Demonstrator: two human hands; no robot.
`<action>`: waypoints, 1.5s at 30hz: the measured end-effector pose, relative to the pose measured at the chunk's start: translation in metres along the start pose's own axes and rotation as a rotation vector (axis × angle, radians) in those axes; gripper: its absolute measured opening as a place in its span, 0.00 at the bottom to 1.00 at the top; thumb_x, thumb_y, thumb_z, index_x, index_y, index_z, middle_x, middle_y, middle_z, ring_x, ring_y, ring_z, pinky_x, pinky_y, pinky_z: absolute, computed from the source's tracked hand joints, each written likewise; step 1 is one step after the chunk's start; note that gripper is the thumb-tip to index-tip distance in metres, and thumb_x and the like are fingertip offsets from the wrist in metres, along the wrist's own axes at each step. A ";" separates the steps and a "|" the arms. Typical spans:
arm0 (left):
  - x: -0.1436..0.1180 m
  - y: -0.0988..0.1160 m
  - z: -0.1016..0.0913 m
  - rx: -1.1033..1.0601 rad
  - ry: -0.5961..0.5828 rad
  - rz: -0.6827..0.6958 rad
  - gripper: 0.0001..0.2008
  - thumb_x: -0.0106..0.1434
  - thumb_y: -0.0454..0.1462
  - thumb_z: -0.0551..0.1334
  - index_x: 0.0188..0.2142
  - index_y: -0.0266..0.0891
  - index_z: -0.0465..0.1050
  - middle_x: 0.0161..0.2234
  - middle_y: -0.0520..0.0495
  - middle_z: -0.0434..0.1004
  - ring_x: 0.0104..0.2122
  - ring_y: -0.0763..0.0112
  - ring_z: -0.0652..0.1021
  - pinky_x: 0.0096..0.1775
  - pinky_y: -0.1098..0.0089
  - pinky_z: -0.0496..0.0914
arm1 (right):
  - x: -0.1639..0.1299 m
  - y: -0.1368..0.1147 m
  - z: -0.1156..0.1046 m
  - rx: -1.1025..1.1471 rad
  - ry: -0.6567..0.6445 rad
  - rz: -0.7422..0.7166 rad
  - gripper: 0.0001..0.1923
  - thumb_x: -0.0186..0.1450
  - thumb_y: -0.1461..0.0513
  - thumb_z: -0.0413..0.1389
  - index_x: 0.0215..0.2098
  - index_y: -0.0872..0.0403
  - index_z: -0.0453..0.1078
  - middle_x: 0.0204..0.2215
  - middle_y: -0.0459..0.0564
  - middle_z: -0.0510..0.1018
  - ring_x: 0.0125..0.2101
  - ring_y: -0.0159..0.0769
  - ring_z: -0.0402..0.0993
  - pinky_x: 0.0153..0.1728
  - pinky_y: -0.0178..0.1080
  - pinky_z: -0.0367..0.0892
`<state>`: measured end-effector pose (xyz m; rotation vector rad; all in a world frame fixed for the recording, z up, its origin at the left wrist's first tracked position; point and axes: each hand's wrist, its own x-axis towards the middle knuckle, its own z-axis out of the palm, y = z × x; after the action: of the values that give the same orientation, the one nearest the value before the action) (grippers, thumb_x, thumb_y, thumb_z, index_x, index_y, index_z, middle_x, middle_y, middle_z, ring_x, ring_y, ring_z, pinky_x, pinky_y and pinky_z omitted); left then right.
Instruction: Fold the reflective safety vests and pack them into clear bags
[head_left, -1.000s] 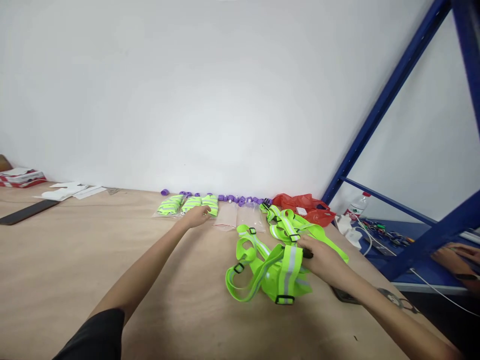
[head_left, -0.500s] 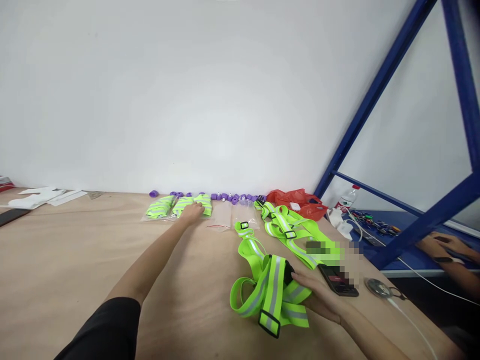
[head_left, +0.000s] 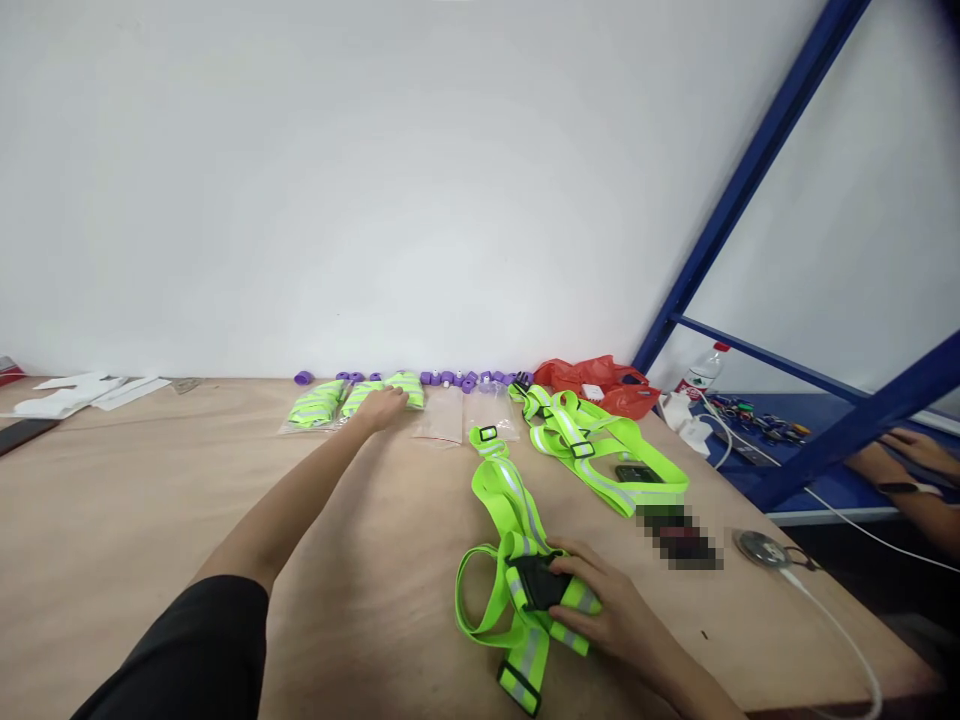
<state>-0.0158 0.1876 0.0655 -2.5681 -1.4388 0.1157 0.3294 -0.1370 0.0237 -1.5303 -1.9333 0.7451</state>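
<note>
Fingers of the right hand [head_left: 611,620] curl over the black plastic buckle [head_left: 541,590] of a neon-yellow reflective strap harness [head_left: 517,545] lying near the front of the plywood table [head_left: 150,500]. Far out, the left hand [head_left: 382,408] lies flat, fingers loosely spread, on bagged folded yellow reflective bands [head_left: 352,398] by the wall. Judged from this, a sorting-and-bagging step is underway, calling for a firmer grasp on the harness.

The light is bright and even, with only soft, weak shadows on the table [head_left: 150,500]. The wide lens bends the blue frame [head_left: 750,180] at the edges, and one small patch [head_left: 679,535] is pixelated
</note>
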 end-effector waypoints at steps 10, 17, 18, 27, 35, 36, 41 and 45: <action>0.001 -0.007 -0.114 -0.069 0.106 -0.160 0.13 0.60 0.27 0.54 0.42 0.33 0.74 0.42 0.32 0.78 0.40 0.55 0.78 0.36 0.66 0.68 | -0.006 -0.027 -0.006 -0.206 -0.179 -0.018 0.20 0.56 0.69 0.55 0.47 0.54 0.73 0.61 0.60 0.69 0.63 0.49 0.63 0.62 0.52 0.62; -0.105 0.016 -0.136 -0.439 -0.137 -0.008 0.09 0.59 0.36 0.56 0.33 0.40 0.76 0.31 0.48 0.81 0.31 0.66 0.78 0.29 0.73 0.65 | -0.004 -0.040 -0.016 -0.194 -0.172 -0.038 0.15 0.51 0.72 0.53 0.35 0.52 0.70 0.53 0.54 0.74 0.53 0.44 0.72 0.53 0.44 0.68; -0.122 0.025 -0.132 -0.508 -0.237 0.032 0.09 0.57 0.36 0.57 0.32 0.40 0.76 0.29 0.49 0.80 0.29 0.66 0.77 0.28 0.73 0.64 | -0.002 -0.043 -0.020 -0.220 -0.168 -0.049 0.15 0.52 0.72 0.53 0.35 0.52 0.71 0.52 0.54 0.75 0.51 0.44 0.73 0.51 0.43 0.69; -0.188 0.081 -0.121 -0.728 -0.438 0.114 0.05 0.52 0.36 0.59 0.22 0.40 0.72 0.21 0.51 0.73 0.21 0.71 0.69 0.23 0.72 0.56 | 0.075 -0.109 -0.176 -0.489 -0.090 -0.290 0.13 0.57 0.64 0.64 0.41 0.52 0.78 0.39 0.48 0.82 0.38 0.41 0.79 0.39 0.42 0.74; -0.182 0.097 -0.113 -1.171 -0.615 0.105 0.07 0.54 0.40 0.64 0.24 0.39 0.71 0.16 0.56 0.67 0.18 0.75 0.68 0.23 0.74 0.61 | 0.179 -0.133 -0.298 -0.742 0.370 -0.257 0.34 0.60 0.45 0.45 0.25 0.69 0.74 0.44 0.60 0.82 0.53 0.47 0.72 0.36 0.33 0.63; -0.182 0.099 -0.110 -1.225 -0.642 0.091 0.08 0.54 0.41 0.66 0.25 0.38 0.71 0.17 0.56 0.67 0.18 0.75 0.68 0.23 0.74 0.63 | 0.186 -0.135 -0.306 -0.751 0.484 -0.286 0.34 0.59 0.45 0.44 0.21 0.68 0.72 0.47 0.61 0.81 0.56 0.49 0.69 0.38 0.34 0.63; -0.180 0.106 -0.102 -1.411 -0.691 0.080 0.13 0.56 0.45 0.67 0.26 0.37 0.73 0.21 0.53 0.71 0.19 0.75 0.71 0.21 0.75 0.67 | 0.217 -0.124 -0.312 -0.688 0.847 -0.390 0.27 0.59 0.48 0.53 0.18 0.64 0.70 0.61 0.68 0.68 0.64 0.56 0.56 0.55 0.43 0.56; -0.182 0.111 -0.103 -1.523 -0.650 0.065 0.13 0.57 0.45 0.67 0.27 0.36 0.74 0.20 0.52 0.73 0.18 0.74 0.74 0.21 0.75 0.69 | 0.242 -0.089 -0.262 -0.428 0.690 -0.246 0.14 0.56 0.58 0.66 0.32 0.61 0.74 0.56 0.63 0.71 0.64 0.55 0.59 0.63 0.54 0.50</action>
<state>-0.0021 -0.0375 0.1386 -4.0202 -2.1972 -0.3018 0.4121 0.1034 0.2893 -1.4728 -1.7351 -0.3040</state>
